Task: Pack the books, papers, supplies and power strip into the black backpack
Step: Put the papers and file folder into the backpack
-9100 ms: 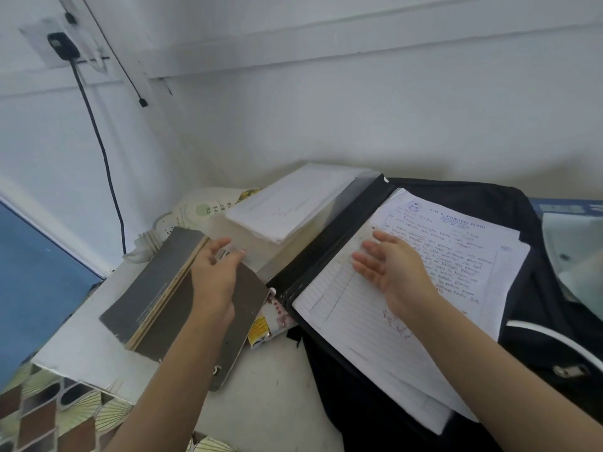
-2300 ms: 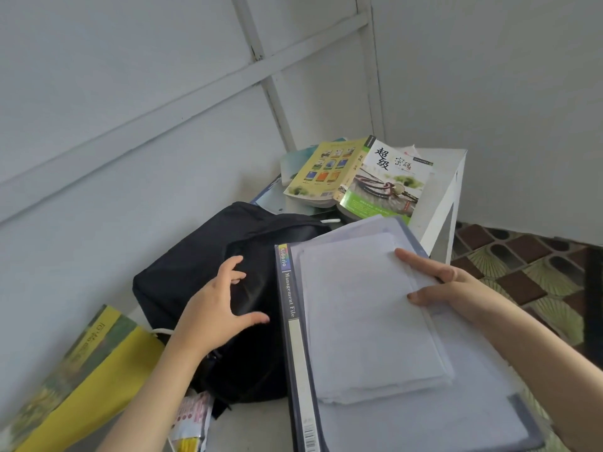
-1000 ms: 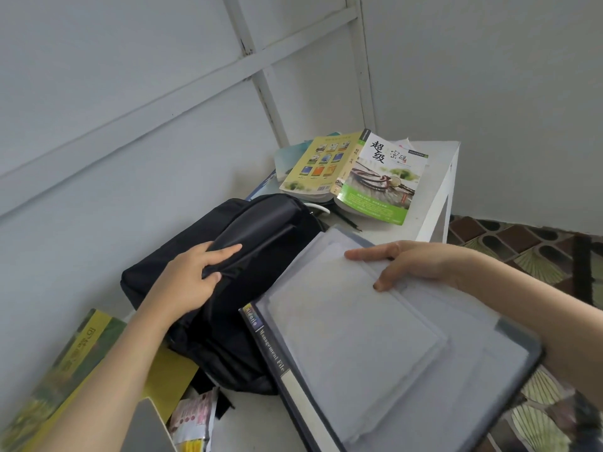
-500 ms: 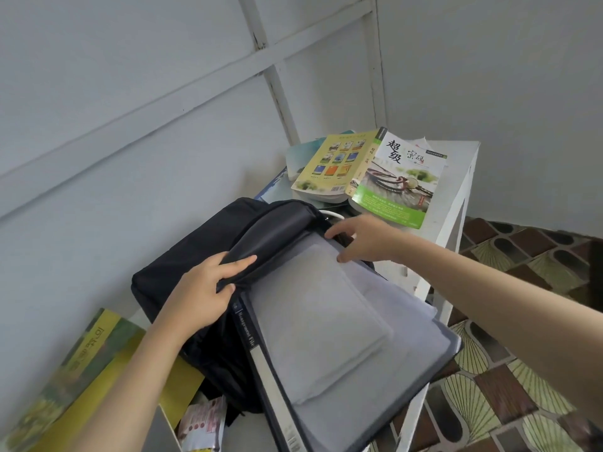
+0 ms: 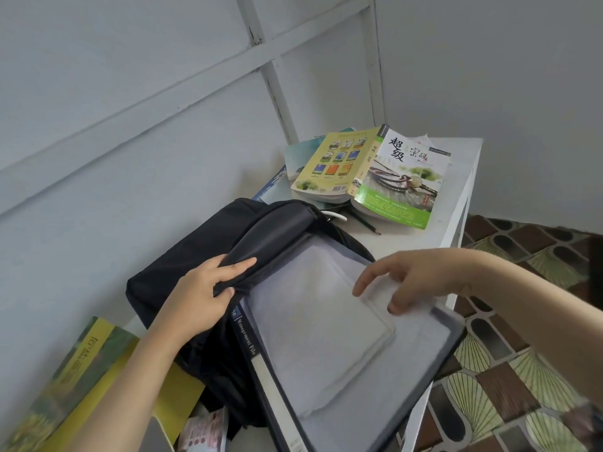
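- Since half a second ago, the right hand has drawn back from the file's far corner and is now over the papers, fingers loosely apart.
- Left hand grips the black backpack's flap; the file lies partly inside, on the surface.

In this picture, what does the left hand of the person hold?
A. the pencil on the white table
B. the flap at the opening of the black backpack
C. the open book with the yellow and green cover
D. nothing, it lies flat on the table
B: the left hand has its fingers and thumb curled round the flap of the black backpack, lifting it above the far end of the file.
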